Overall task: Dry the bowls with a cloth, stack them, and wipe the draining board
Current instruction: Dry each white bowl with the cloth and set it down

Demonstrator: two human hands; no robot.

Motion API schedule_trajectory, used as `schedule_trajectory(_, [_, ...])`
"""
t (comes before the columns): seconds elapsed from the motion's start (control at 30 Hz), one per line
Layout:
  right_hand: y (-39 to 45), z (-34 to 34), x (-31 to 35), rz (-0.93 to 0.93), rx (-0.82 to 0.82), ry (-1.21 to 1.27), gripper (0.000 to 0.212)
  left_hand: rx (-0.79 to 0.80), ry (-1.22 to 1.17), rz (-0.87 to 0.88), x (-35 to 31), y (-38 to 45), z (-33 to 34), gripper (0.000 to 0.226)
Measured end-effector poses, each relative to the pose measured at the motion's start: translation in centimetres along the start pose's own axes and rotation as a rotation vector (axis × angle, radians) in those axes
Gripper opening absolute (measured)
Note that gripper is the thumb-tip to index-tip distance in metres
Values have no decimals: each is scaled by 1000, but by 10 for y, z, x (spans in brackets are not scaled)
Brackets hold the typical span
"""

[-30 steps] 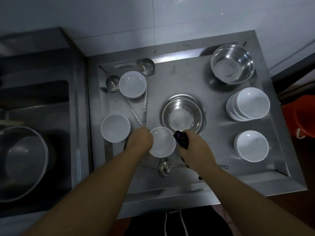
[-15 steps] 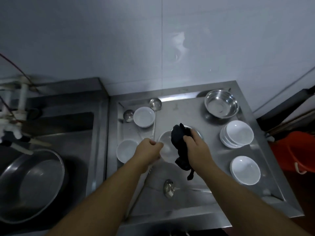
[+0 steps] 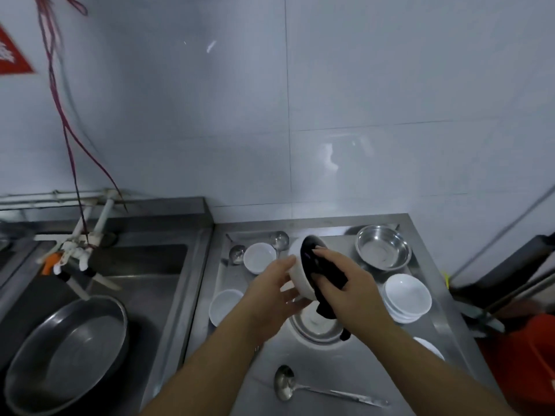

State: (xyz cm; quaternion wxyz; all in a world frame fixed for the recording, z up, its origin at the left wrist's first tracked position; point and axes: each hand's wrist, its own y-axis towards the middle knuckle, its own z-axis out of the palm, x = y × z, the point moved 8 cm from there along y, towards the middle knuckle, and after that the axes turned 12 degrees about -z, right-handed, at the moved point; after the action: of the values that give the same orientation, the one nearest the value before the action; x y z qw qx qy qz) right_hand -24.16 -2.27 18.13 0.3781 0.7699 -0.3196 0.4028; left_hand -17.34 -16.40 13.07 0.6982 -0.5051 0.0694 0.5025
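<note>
**Bowl held in the air mid-dry: slip and knock risks**

Left hand (image 3: 277,291) holds a white bowl (image 3: 300,279) tilted on its side above the draining board (image 3: 354,373), fingers spread around its outer wall and base. It looks more like a cradle than a firm clamp. Right hand (image 3: 345,283) presses a dark cloth (image 3: 313,261) into the bowl's mouth, fingers bunched on the cloth; a tail of cloth hangs down below the hand.

Where the rest sits: stack of white bowls (image 3: 407,297) on the right side of the board, one white bowl at back left (image 3: 259,257), another at front left (image 3: 223,306), part of one more at front right (image 3: 429,348), half hidden by the forearm. Steel bowl (image 3: 383,247) at back right, a second steel bowl (image 3: 316,325) directly under the hands. Ladle (image 3: 285,382) lies near the front edge; two more ladle heads show at the back left.

Risks, as judged:
- Bowl is likely wet and held mostly by one hand. A push from the cloth toward the open-fingered left hand could pop it loose, and it would drop onto the steel bowl below and chip or crack.
- The hanging cloth tail could drag in the steel bowl and pick up water, so the drying gets worse.
- The stack on the right looks slightly uneven; setting this bowl down off-centre could tip it.
- The front-right bowl sits under the right forearm; a lowered elbow could knock it off the board.
- Bowls and ladles on the board must be moved before wiping, or the cloth will shove them.
</note>
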Motion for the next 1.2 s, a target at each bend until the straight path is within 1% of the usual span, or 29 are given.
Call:
schedule_trajectory(0.07, [-2, -16, 6, 2, 15, 59, 47, 53, 33, 33, 2, -8, 20, 53])
schedule_trajectory(0.13, [-3, -30, 15, -39, 31, 107, 49, 89, 74, 91, 4, -12, 36, 67])
schedule_trajectory(0.27, [-8, -52, 30, -186, 64, 105, 48, 210, 106, 127, 16, -19, 68, 93])
schedule_trajectory(0.37, [-7, -60, 38, -309, 125, 33, 45, 256, 28, 155, 22, -19, 84, 93])
schedule_trajectory(0.5, [-4, -61, 52, -471, 206, -163, 46, 214, -36, 208, 20, -19, 93, 91])
schedule_trajectory(0.63, [8, -61, 58, -458, 268, -265, 42, 110, -29, 255, 8, -22, 94, 87])
schedule_trajectory(0.73, [19, -50, 61, -309, 354, -290, 27, -19, 50, 296, -8, -24, 79, 88])
schedule_trajectory(0.8, [29, -41, 64, -190, 412, -314, 22, -40, 135, 326, -22, -27, 69, 89])
schedule_trajectory(0.87, [37, -34, 66, -63, 471, -276, 23, -36, 250, 353, -34, -30, 61, 89])
schedule_trajectory(0.9, [39, -31, 65, 11, 492, -211, 24, -21, 309, 364, -39, -33, 58, 89])
schedule_trajectory(0.97, [35, -25, 61, 197, 484, 12, 23, 57, 380, 373, -43, -38, 51, 89])
schedule_trajectory(1.07, [21, -10, 60, 465, 390, 394, 19, 181, 397, 382, -46, -49, 42, 88])
schedule_trajectory(1.13, [14, 0, 57, 568, 306, 545, 23, 234, 382, 389, -49, -53, 37, 96])
schedule_trajectory(1.2, [9, 14, 61, 625, 236, 708, 26, 294, 387, 383, -48, -57, 38, 103])
